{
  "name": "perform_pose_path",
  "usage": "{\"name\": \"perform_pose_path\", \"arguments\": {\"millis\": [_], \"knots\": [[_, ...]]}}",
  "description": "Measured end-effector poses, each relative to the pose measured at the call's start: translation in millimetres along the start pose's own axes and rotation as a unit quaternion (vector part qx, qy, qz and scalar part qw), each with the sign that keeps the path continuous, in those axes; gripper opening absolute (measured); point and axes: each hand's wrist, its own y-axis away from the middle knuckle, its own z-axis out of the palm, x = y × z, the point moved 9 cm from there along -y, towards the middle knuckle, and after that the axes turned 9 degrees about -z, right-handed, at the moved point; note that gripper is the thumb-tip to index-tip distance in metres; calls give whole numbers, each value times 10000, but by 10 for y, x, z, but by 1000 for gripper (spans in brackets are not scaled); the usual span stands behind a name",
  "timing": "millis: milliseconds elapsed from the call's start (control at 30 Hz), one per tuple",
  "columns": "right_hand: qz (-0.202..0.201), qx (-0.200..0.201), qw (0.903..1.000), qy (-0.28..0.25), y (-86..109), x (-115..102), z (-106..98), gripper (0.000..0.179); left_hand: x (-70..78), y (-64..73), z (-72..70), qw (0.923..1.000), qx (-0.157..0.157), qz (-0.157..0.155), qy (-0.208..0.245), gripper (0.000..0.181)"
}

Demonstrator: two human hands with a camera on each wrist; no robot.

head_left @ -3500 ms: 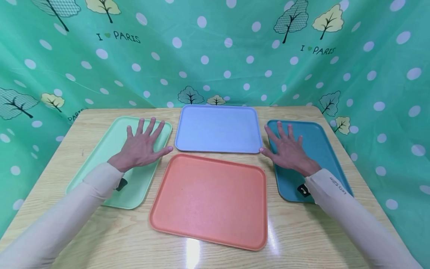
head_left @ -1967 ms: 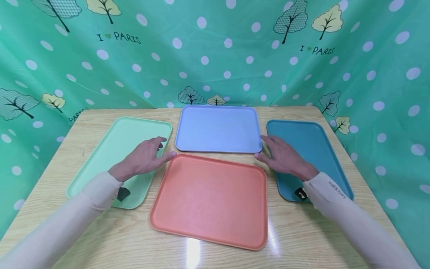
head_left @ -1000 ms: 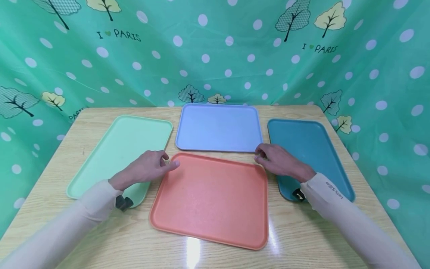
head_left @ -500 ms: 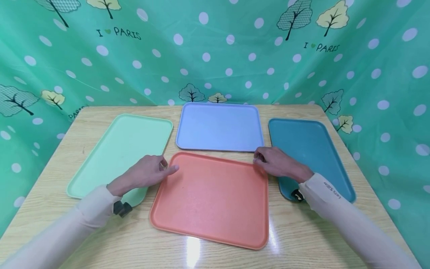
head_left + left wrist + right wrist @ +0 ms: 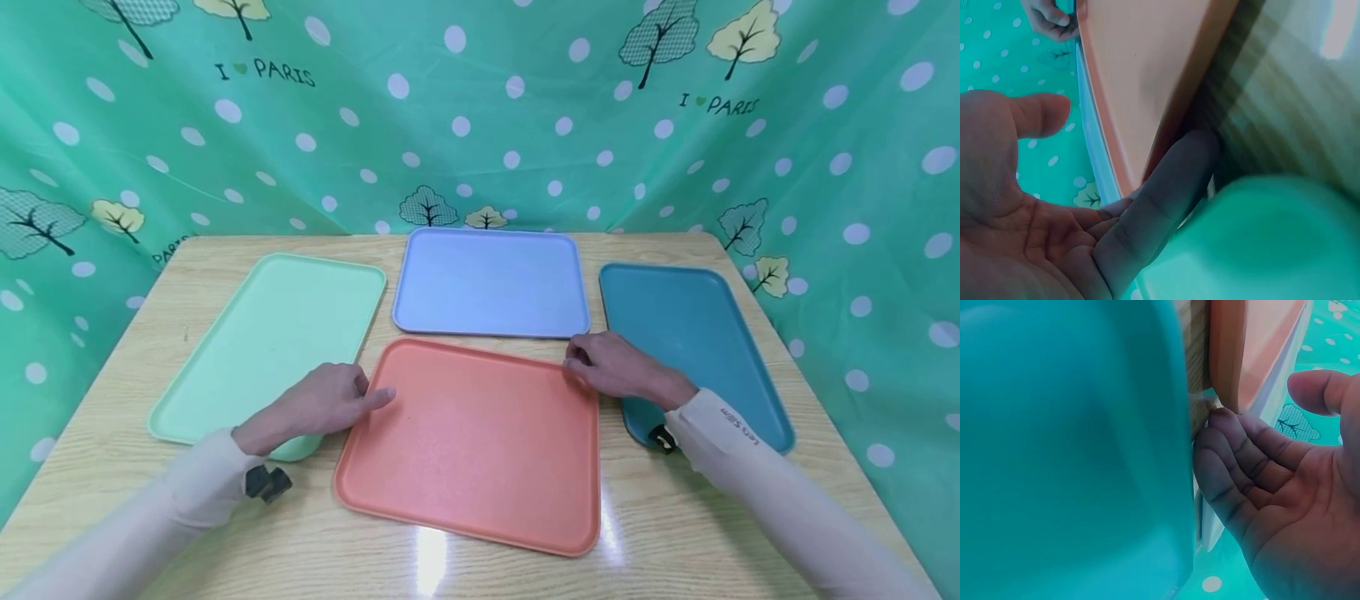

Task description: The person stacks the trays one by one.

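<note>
A salmon-pink tray lies at the middle front of the table. My left hand is at its left side, fingers pointing down into the gap beside the mint green tray. Its thumb stands apart, over the pink tray's rim in the head view. At the pink tray's far right corner is my right hand, close to the teal tray. In the right wrist view its fingertips reach right to that corner, with the thumb raised away from them. Neither hand grips anything.
A light blue tray lies at the back middle, close behind the pink one. Green dotted cloth hangs behind and beside the wooden table. Dark devices hang under both cuffs.
Both hands, first spread flat over the side trays, have come down to the pink tray's sides with fingers bent downward. The left hand has also slid nearer along its edge. The trays have stayed put.
</note>
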Motion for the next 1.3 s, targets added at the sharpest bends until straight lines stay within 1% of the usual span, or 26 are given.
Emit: {"name": "perform_pose_path", "arguments": {"millis": [267,367,467,567,633,767,867,933,1033,1167,1300], "knots": [[-38,-2,10000,-59,6,6,16,21,-83,153,145,9995,-263,-86,168,22],[-50,6,10000,-81,21,18,10,21,-98,210,190,9991,-356,-123,211,18],[-47,-23,10000,-76,35,34,14,22,-119,269,231,9977,-492,-239,393,16],[-101,-41,9999,-76,26,34,25,22,-165,343,268,9945,-653,-418,704,18],[-152,-29,9999,-77,14,25,23,22,-201,396,297,9905,-797,-523,990,19],[-203,-1,9997,-109,6,20,14,23,-247,497,363,9823,-1108,-578,1397,20],[-209,16,9997,-78,9,23,7,23,-281,541,396,9781,-1215,-666,1554,22],[-220,29,9997,-46,10,20,1,22,-306,560,411,9760,-1196,-769,1652,25],[-241,28,9997,-26,11,16,1,22,-335,584,426,9750,-1029,-906,1748,27],[-270,30,9996,-32,7,10,7,22,-345,622,452,9746,-744,-918,1903,28],[-263,26,9996,-27,6,21,16,22,-330,635,469,9761,-519,-831,1939,23]]}}
